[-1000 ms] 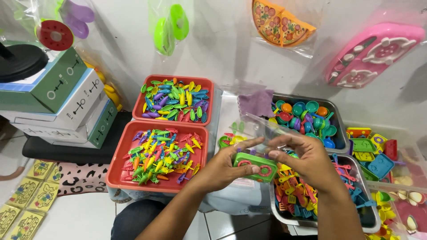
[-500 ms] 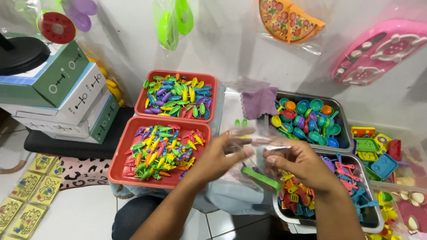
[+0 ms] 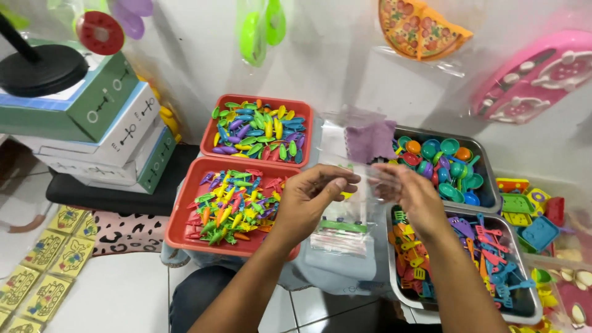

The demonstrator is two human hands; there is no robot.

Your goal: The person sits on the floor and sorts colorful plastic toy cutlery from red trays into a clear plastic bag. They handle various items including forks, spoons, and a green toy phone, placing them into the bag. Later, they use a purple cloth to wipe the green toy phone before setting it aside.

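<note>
Both hands now pinch the top of a clear bag.
Left hand (image 3: 311,200) and right hand (image 3: 414,198) hold the clear bag (image 3: 345,216) up; the green toy (image 3: 343,226) has dropped inside, above the red tray (image 3: 185,237).

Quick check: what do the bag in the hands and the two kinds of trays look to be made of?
Clear bag: thin glossy plastic film, it seems; see-through and crinkled. Red trays: probably moulded plastic, with a uniform colour and soft sheen. Grey trays: likely metal, given the dull silvery rim.
</note>
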